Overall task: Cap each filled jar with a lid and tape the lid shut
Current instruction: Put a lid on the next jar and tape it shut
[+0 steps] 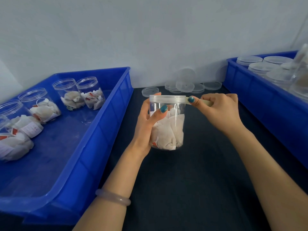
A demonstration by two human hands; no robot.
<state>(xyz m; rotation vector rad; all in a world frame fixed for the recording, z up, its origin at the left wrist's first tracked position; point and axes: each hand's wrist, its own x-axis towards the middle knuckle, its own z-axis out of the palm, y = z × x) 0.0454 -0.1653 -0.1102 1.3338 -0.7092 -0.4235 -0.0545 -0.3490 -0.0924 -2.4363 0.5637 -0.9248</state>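
My left hand grips the upright jar, which is capped with its lid. My right hand, just right of the jar, pinches a tape strip that meets the lid's rim. Bare desk lies nearer me than the jar. Left of the jar, a blue bin holds five open jars. Loose lids lie behind the jar, and a second bin stands to its right.

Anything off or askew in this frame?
Nothing spilled or broken. Only oddity: in the loose lid pile by the wall, one lid stands on edge instead of lying flat. The jar held by the left hand is upright, capped, right hand pinching tape at its rim.
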